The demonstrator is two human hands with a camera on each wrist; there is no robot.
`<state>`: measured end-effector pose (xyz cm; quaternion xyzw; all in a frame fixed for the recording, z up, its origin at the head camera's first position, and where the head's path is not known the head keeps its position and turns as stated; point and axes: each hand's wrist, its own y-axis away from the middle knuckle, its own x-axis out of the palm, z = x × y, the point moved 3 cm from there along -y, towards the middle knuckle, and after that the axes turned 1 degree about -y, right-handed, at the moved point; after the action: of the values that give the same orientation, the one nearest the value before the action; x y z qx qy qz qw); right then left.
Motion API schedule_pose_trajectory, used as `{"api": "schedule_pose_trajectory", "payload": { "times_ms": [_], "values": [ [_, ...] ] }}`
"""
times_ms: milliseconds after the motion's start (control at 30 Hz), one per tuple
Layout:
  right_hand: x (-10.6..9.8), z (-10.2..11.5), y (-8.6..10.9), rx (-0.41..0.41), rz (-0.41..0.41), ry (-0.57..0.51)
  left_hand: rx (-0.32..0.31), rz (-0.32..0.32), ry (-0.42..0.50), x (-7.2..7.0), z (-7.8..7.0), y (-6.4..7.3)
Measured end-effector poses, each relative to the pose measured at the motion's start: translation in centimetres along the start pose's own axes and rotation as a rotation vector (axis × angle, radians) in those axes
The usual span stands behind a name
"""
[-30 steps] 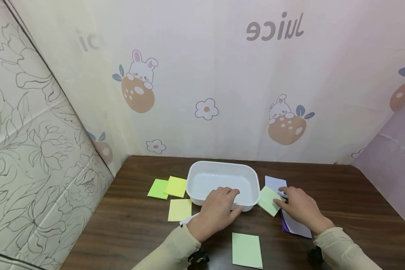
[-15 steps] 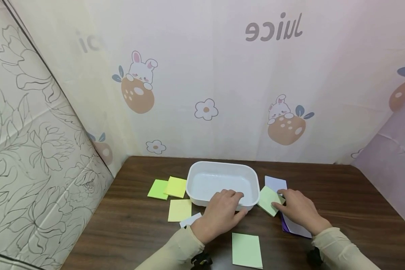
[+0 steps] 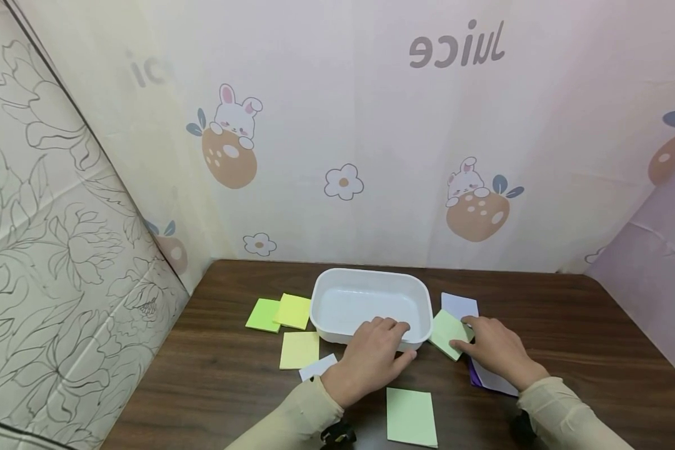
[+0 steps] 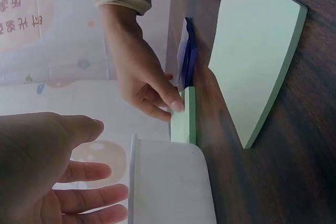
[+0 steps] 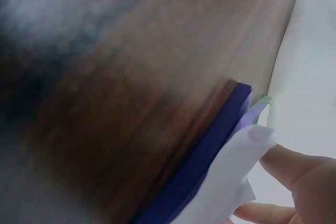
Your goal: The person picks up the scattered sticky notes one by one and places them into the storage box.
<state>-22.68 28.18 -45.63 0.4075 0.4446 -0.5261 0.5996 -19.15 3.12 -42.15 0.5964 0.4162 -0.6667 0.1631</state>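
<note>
My left hand [image 3: 371,359] hovers at the near rim of a white plastic tray [image 3: 320,312]. Its fingers are loosely extended and hold nothing; the left wrist view shows them spread beside the tray wall [image 4: 173,182]. To the right of the tray, my right hand [image 3: 497,350] has thumb and fingers at the corner of a light green sticky note pad [image 3: 445,331], pinching it. That pad overlaps a pale blue pad [image 3: 460,302]. Under the right hand lies a purple-edged pad with a loose whitish top sheet [image 5: 231,166]. The right wrist view hides the fingertips partly.
Left of the tray lie a bright green pad [image 3: 263,314], a yellow pad [image 3: 294,311], a pale yellow pad [image 3: 300,350] and a small white pad [image 3: 317,367]. A larger light green pad [image 3: 411,417] is near the front. A patterned curtain [image 3: 343,125] stands behind the table.
My left hand has shifted slightly right along the tray's near rim, uncovering more of the small white pad. The right thumb has slid a little left over the light green pad.
</note>
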Motion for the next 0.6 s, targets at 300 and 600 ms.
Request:
{"api": "schedule_pose_trajectory", "payload": {
  "times_ms": [300, 600],
  "values": [
    [-0.19, 0.17, -0.28, 0.013, 0.007, -0.015, 0.000, 0.015, -0.007, 0.17, -0.12, 0.02],
    [-0.79, 0.26, -0.39, 0.007, 0.014, -0.053, 0.006, 0.005, -0.023, -0.01, -0.27, -0.03]
  ]
}}
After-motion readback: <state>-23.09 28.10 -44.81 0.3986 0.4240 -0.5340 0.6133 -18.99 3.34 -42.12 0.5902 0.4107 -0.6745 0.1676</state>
